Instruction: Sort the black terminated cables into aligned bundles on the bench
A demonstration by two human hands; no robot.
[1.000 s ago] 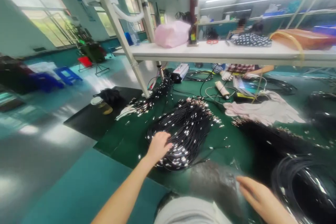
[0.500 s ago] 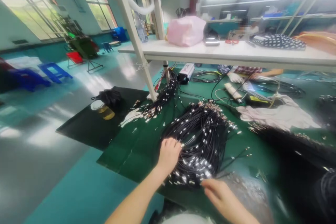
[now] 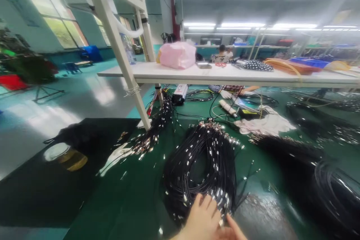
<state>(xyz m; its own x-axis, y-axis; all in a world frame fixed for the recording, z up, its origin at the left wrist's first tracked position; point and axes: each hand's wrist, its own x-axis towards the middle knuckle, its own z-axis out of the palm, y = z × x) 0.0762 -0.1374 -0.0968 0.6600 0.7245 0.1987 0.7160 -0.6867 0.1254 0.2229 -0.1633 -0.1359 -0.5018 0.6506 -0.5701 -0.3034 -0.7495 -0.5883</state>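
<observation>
Cable bundle (image 3: 181, 168): left hand (image 3: 201, 218) has joined right hand (image 3: 233, 230) at its near edge, allowing two-handed work — grasp cannot be determined.

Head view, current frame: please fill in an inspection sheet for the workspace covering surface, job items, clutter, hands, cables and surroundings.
Surface: green tabletop, a dark area at its left.
Job's things: looped bundle of black cables with small bright metallic ends.
Clutter: lidded jar at left; pale cloth beyond the right-hand bundle.
Hands: left hand at the looped bundle's near edge, grip unclear; right hand close beside it, partly out of frame.
Cables: more dark bundles at right and by the shelf post.
Surroundings: white shelf bearing a pink bag; windows at left.
</observation>
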